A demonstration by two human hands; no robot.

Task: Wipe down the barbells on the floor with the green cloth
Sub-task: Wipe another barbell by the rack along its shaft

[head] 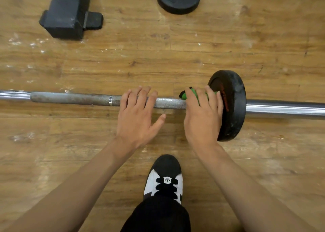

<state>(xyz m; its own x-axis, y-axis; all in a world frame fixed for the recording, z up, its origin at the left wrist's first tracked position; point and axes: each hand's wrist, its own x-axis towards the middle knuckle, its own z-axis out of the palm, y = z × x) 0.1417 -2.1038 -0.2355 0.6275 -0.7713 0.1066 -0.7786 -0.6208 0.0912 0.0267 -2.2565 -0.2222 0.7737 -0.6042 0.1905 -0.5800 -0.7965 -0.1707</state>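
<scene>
2 bare forearms, the left forearm (79, 187) and the right forearm (246, 187), are uncovered from the bottom edge up to the wrists. The left hand (135, 115) and right hand (202, 119) are bare, with short nails. 1 shoe (165, 175) shows: a low sneaker with a rounded black toe cap, white side panels, broad black laces and a small pale tongue label carrying a leaf-shaped logo. A loose black trouser leg (158, 216) covers its ankle.
</scene>
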